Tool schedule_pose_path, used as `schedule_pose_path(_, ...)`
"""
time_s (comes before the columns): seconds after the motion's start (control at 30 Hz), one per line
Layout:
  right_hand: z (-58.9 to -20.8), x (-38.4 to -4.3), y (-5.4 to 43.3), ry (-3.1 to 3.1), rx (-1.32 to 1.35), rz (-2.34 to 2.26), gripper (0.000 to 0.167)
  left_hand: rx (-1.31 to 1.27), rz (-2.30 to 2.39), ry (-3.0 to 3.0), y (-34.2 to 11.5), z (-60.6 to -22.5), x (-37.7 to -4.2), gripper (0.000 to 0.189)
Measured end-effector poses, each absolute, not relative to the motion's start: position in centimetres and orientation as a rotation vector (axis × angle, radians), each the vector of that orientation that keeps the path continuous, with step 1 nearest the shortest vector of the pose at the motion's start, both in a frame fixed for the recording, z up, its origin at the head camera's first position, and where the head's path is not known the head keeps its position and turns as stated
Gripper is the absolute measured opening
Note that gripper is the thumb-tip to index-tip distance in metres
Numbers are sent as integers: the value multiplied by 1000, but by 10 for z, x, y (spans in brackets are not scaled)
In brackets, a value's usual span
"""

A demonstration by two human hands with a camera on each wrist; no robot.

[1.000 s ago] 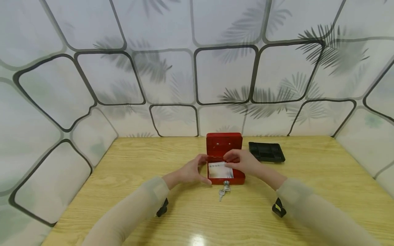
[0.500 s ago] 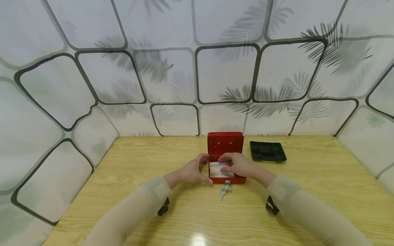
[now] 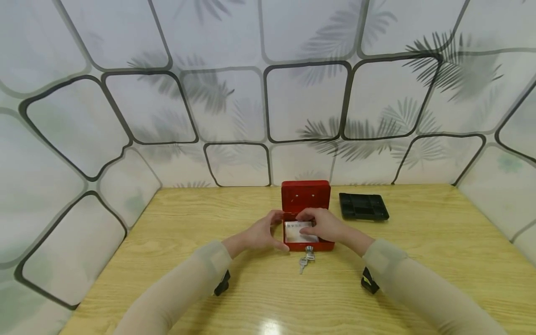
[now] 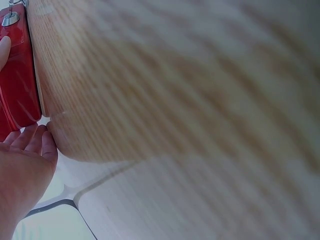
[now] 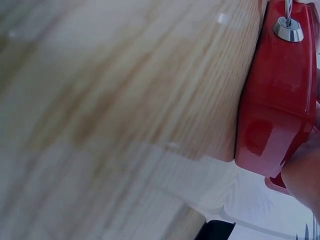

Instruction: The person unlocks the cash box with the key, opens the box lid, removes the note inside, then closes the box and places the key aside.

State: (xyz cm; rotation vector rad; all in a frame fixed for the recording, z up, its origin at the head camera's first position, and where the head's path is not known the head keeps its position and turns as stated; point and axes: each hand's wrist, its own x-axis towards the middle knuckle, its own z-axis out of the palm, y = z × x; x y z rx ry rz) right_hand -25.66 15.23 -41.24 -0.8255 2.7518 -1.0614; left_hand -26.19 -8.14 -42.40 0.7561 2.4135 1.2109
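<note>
A red cash box [image 3: 307,247] stands on the table with its lid [image 3: 305,195] raised at the back. My left hand [image 3: 260,232] grips its left side, thumb near the front corner and fingers towards the back; in the left wrist view those fingers [image 4: 36,140] meet the box's end wall. Inside lies a flat stack of printed paper notes [image 3: 295,234]. My right hand [image 3: 328,225] reaches over the right wall into the box, thumb and fingers spread apart on the notes. Its fingertips are mostly hidden behind the box in the right wrist view. A key sits in the front lock [image 5: 289,30].
A second key [image 3: 303,264] hangs from the lock onto the table in front. The black compartment tray [image 3: 363,207] lies to the right, behind my right hand. Patterned wall panels [image 3: 238,163] rise behind the wooden table [image 3: 201,204] and on both sides.
My right hand has moved left and further into the box, over the notes, which now lie flatter. My left hand and the box have stayed put.
</note>
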Motion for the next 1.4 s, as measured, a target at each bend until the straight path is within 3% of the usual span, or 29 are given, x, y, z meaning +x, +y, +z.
schedule_pose_path(1.13,-414,-258,152,2800,-826,-1116,21,781,1210,2408,-81,-426,-262,92)
schedule_pose_path(1.4,-392,-261,161,2798,-752,-1235,22,756,1209,2409,-80,-424,-261,92)
